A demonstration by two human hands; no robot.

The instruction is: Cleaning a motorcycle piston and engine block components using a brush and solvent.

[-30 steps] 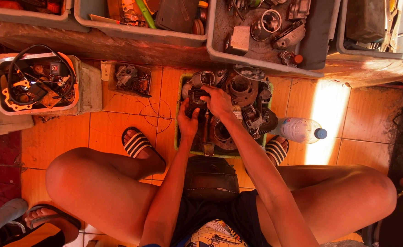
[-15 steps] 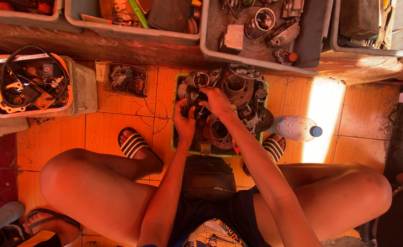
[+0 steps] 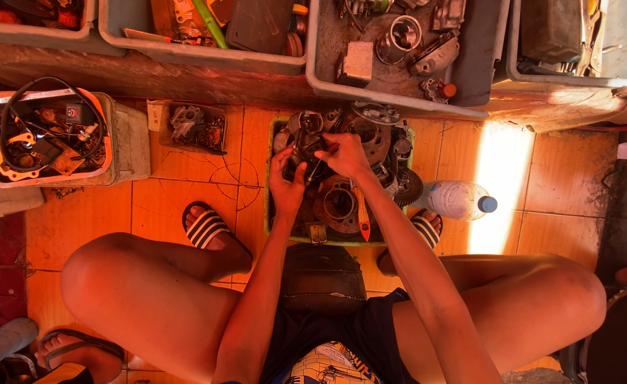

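We sit on the tiled floor [image 3: 86, 213] with both hands over a green tray [image 3: 267, 206] of greasy engine parts. Our left hand [image 3: 286, 186] and right hand [image 3: 345, 155] have their fingers clamped on a small dark part [image 3: 306, 151] above the tray's 11 o'clock corner. A plastic bottle [image 3: 459, 199] lies just beside the tray at 3 o'clock.

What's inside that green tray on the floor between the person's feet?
The green tray holds greasy metal engine parts: a round housing, a gear and an orange-handled tool. Both hands cover a dark part; the tray's bottom is hidden.
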